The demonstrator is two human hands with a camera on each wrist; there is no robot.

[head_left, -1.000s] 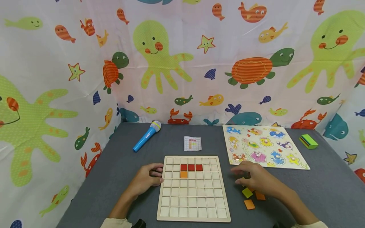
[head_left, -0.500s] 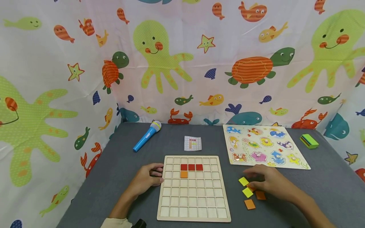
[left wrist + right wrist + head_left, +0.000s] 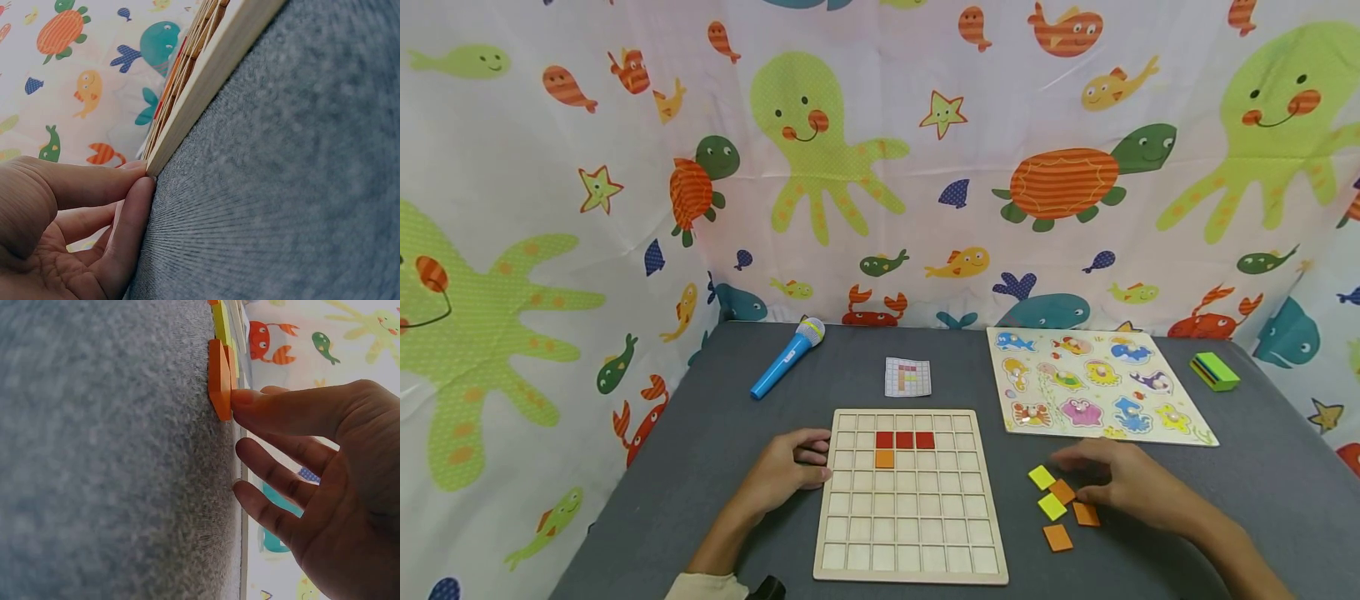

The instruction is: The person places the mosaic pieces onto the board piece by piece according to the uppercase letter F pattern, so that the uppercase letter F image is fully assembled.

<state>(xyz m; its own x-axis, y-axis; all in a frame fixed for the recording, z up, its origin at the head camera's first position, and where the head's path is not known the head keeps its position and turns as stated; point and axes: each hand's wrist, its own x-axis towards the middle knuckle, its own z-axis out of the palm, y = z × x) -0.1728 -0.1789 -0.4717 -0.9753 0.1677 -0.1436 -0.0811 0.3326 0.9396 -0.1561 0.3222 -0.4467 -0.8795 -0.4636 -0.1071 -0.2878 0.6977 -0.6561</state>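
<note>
A wooden grid board point(image 3: 908, 575) lies on the table with a row of red tiles point(image 3: 904, 440) and one orange tile point(image 3: 884, 459) set in its squares. My left hand point(image 3: 782, 473) holds the board's left edge; the left wrist view shows thumb point(image 3: 100, 182) and a finger meeting at the frame. To the right of the board lies a small group of yellow tiles point(image 3: 1052, 507) and orange tiles point(image 3: 1057, 537). Over its right side hovers my right hand point(image 3: 1123, 479), fingers loosely spread and gripping nothing. Its thumb point(image 3: 281, 412) is right by an orange tile point(image 3: 219, 381); whether they touch I cannot tell.
Behind the board sits a small card point(image 3: 907, 377) printed with a coloured grid. A toy microphone point(image 3: 787, 358) lies at back left. A sea-animal puzzle point(image 3: 1090, 383) and a green block point(image 3: 1214, 372) are at back right. A patterned curtain point(image 3: 880, 167) surrounds the table.
My right hand has drawn back to the right, uncovering more of the yellow and orange tiles. The left hand and the board keep their place.
</note>
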